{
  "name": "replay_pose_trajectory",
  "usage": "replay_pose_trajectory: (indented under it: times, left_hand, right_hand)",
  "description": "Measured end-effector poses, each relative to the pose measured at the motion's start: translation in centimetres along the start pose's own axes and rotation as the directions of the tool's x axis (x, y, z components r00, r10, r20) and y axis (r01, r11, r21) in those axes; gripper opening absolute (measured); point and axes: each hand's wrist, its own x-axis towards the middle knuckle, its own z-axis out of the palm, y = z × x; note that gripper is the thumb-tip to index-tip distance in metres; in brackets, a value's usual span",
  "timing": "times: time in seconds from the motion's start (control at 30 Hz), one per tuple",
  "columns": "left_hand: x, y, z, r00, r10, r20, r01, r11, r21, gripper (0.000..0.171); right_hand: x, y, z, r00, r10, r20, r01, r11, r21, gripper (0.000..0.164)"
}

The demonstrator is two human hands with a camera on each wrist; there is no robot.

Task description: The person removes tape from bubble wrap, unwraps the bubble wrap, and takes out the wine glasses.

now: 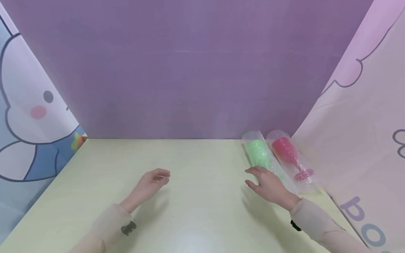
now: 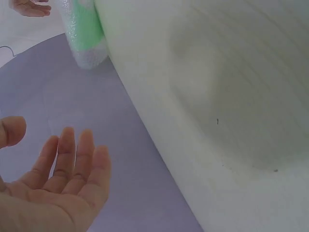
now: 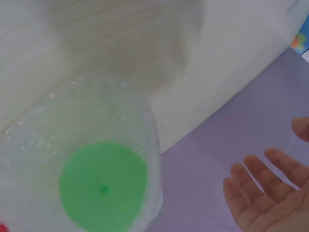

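My left hand (image 1: pixel 152 183) hovers over the left middle of the table with its fingers relaxed and nothing in them. On the other side, my right hand (image 1: pixel 269 184) hangs in the air with loose fingers, also holding nothing. It is nearest to a green goblet (image 1: pixel 257 151) in bubble wrap and partly covers it in the head view. Right of that lies a red goblet (image 1: pixel 286 149), wrapped the same way, with its stem and round foot showing. In the right wrist view, the round green foot (image 3: pixel 104 188) shows through the wrap.
A pale wood-grain table (image 1: pixel 196 211) spreads under both hands. Behind it stands a purple panel (image 1: pixel 196 70). Printed cloths flank the sides, with a cartoon figure (image 1: pixel 34 88) at left and lettering at right. Both wrapped goblets lie at the table's back right.
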Motion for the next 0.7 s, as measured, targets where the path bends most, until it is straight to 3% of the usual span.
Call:
replay_pose_trajectory:
  times: [0.17,0.43,0.53,0.7]
  left_hand:
    - [0.0,-0.2,0.4,1.000,0.004,0.010,-0.004,1.000,-0.001,0.034]
    - [-0.1,-0.4,0.8,1.000,-0.013,0.022,0.014,1.000,-0.019,0.035]
    - [-0.1,-0.5,0.9,1.000,-0.011,0.023,0.011,1.000,-0.020,0.034]
    - [-0.2,-0.7,1.1,1.000,0.001,0.027,-0.001,1.000,-0.026,0.034]
  right_hand:
    - [-0.3,0.3,-1.3,0.998,-0.066,0.023,0.067,0.997,-0.029,0.032]
    - [0.6,3.3,-4.5,0.987,-0.113,-0.114,0.114,0.993,0.005,0.021]
    - [1.2,5.3,-5.2,0.986,-0.085,-0.145,0.094,0.994,0.053,0.018]
    - [1.8,8.9,-5.6,0.993,0.045,-0.105,-0.028,0.988,0.155,0.023]
